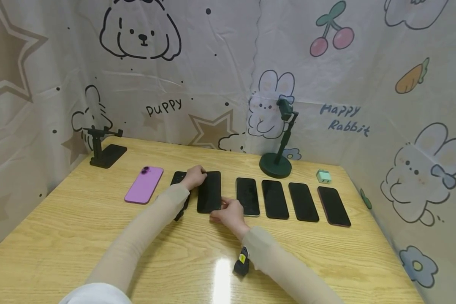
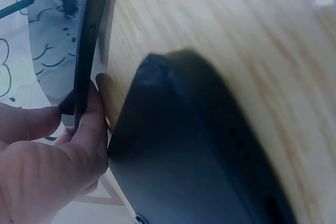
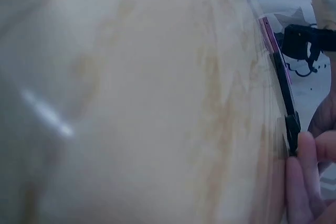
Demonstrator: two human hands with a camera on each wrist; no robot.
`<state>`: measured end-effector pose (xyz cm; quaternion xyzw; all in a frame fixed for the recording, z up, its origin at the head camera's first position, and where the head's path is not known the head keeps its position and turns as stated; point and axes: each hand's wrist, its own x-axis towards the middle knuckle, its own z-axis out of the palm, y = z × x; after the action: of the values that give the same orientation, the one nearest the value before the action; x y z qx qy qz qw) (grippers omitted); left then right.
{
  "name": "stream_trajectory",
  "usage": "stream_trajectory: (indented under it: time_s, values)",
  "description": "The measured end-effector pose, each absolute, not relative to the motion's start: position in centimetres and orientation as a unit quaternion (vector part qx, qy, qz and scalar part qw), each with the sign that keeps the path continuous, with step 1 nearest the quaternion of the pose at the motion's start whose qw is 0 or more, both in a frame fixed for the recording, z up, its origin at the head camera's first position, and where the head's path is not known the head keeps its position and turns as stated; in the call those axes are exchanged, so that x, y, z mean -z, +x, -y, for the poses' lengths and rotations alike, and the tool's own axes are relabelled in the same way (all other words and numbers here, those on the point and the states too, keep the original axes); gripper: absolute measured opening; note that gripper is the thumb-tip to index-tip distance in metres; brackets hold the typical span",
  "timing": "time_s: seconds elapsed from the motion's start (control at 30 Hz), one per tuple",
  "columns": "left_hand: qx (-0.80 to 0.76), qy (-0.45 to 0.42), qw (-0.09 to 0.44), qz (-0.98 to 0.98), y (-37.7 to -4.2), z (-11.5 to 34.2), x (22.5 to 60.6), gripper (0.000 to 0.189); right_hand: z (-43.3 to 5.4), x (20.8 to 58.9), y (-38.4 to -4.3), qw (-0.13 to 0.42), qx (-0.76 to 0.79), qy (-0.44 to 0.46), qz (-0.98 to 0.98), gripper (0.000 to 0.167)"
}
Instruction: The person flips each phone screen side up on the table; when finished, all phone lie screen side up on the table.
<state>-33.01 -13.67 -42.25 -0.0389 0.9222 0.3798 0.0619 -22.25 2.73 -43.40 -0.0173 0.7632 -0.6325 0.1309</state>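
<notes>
In the head view, a black phone (image 1: 209,192) sits between both hands in the middle of the row. My left hand (image 1: 194,177) pinches its upper left corner. Thumb and fingers of that left hand (image 2: 58,156) grip either side of the phone's edge in the left wrist view, its glossy face (image 2: 55,51) mirroring the wall cloth. At the lower right corner, my right hand (image 1: 231,213) holds the phone with bent fingers, and the right wrist view shows this hand (image 3: 307,182) at the phone's end. Another dark phone (image 1: 178,177) lies partly hidden under my left forearm.
Rightward lie several face-up phones, the nearest a silver-edged phone (image 1: 248,196). A purple phone (image 1: 144,185) rests at left. Behind stand a black phone stand (image 1: 102,150), a dark green stand (image 1: 276,164) and a mint charger plug (image 1: 324,176). A patterned cloth (image 1: 213,84) borders the wooden table (image 1: 190,261).
</notes>
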Motion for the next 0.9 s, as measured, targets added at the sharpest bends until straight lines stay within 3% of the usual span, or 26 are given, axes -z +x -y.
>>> stream_trajectory:
  time_s: [0.2,0.43,0.53,0.67,0.77,0.9]
  values:
    - [-0.382,-0.043,0.07,-0.921,-31.5,13.3,40.6,0.031,-2.4,43.0,-22.0,0.094,0.567,-0.026,-0.818,0.063]
    - [-0.367,-0.035,0.067,-0.927,-31.8,13.6,40.6,0.031,-2.4,42.8,-22.1,0.097,0.564,-0.016,-0.82,0.066]
    - [-0.365,-0.03,0.063,-0.929,-33.0,13.9,41.8,0.03,-2.4,42.8,-22.2,0.106,0.563,-0.014,-0.819,0.064]
    - [-0.341,0.001,-0.003,-0.94,-38.0,15.1,48.2,0.024,-2.4,42.7,-22.2,0.113,0.545,-0.026,-0.83,0.056]
    - [-0.322,0.008,-0.019,-0.947,-40.6,15.6,51.5,0.024,-2.5,42.6,-22.2,0.113,0.529,-0.035,-0.84,0.043]
    - [-0.333,0.007,0.005,-0.943,-38.7,14.8,49.0,0.03,-2.6,42.6,-22.2,0.112,0.522,-0.029,-0.845,0.032]
